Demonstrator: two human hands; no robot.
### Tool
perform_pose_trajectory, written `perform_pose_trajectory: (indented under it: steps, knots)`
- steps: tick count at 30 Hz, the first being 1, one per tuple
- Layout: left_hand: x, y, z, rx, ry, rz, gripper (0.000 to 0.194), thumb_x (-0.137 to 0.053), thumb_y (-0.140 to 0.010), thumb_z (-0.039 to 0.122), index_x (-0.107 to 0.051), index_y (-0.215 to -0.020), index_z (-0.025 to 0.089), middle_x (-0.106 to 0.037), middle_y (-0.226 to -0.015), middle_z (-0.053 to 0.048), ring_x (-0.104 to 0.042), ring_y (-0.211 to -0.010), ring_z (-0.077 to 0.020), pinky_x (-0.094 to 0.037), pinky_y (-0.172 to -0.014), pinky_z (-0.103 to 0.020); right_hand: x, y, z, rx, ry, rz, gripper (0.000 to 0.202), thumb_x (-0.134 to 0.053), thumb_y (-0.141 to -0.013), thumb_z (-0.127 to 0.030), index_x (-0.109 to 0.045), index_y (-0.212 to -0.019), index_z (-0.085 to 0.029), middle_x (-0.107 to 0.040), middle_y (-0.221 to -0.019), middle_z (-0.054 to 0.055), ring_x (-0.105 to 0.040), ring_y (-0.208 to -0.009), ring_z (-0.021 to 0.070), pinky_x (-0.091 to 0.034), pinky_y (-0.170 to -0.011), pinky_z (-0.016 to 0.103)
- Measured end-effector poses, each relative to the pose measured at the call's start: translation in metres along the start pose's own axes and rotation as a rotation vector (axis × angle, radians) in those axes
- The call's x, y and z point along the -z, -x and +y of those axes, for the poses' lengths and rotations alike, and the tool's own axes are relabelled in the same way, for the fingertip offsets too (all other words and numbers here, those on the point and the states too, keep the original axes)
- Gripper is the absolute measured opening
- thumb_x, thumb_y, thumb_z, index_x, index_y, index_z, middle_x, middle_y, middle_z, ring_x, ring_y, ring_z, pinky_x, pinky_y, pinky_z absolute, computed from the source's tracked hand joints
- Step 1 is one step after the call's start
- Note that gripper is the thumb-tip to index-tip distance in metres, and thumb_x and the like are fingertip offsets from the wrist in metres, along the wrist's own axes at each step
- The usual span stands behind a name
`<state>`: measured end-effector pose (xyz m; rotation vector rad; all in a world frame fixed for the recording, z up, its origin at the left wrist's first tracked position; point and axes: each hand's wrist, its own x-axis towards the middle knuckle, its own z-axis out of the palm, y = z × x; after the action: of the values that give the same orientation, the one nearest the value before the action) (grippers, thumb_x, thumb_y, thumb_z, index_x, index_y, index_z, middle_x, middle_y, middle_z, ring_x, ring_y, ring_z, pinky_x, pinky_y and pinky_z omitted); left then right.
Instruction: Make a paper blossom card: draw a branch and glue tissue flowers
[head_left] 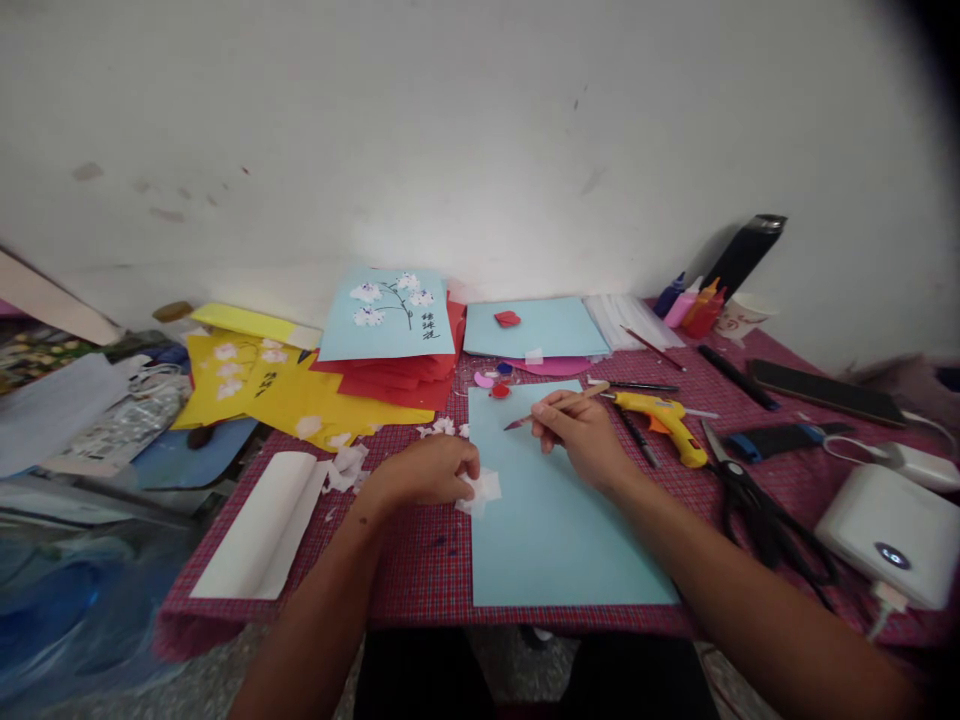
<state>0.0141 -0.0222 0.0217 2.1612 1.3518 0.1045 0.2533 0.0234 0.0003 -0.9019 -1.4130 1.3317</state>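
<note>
While a finished-looking flower card (pixel 390 340) sits at the far side, the pale blue sheet (pixel 555 545) in the near middle of the desk (pixel 424 590) is basically bare, so barely started, I'd say. It's flat and smooth. Left hand (pixel 431 468)'s pinching thin white paper (pixel 487 487) over its left edge; right hand (pixel 574 430)'s gripping a brush (pixel 594 391) above it.
</note>
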Motion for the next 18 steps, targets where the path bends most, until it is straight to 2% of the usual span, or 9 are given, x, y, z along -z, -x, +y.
perform_pose_trajectory:
  steps: [8,12,18]
  knots:
    - [0.007,0.005,0.004,-0.039,0.176,0.004,0.027,-0.059,-0.068,0.017,-0.07,-0.093,0.019,-0.066,-0.077,-0.001,-0.058,-0.068,-0.0156,-0.036,-0.059,-0.023,-0.001,0.001,-0.004,-0.022,0.02,-0.053,0.029,-0.072,-0.082,-0.044,-0.063,-0.071,-0.018,-0.062,-0.064,0.0,-0.052,-0.046,0.0095,-0.039,-0.045,0.024]
    - [0.011,0.006,0.005,-0.051,0.179,-0.005,0.032,-0.057,-0.069,0.016,-0.071,-0.097,0.019,-0.067,-0.081,-0.002,-0.059,-0.071,-0.016,-0.039,-0.061,-0.023,-0.001,0.002,-0.003,-0.021,0.057,-0.138,0.032,-0.071,-0.082,-0.045,-0.063,-0.067,-0.017,-0.062,-0.066,0.001,-0.052,-0.047,0.0092,-0.04,-0.046,0.024]
    - [0.009,0.003,0.004,-0.037,0.173,0.038,0.04,-0.056,-0.07,0.016,-0.07,-0.107,0.018,-0.069,-0.085,-0.003,-0.061,-0.074,-0.0163,-0.042,-0.064,-0.023,-0.001,0.004,0.0,-0.059,0.054,-0.284,0.03,-0.071,-0.082,-0.046,-0.063,-0.076,-0.018,-0.065,-0.063,0.0,-0.053,-0.047,0.0094,-0.041,-0.047,0.023]
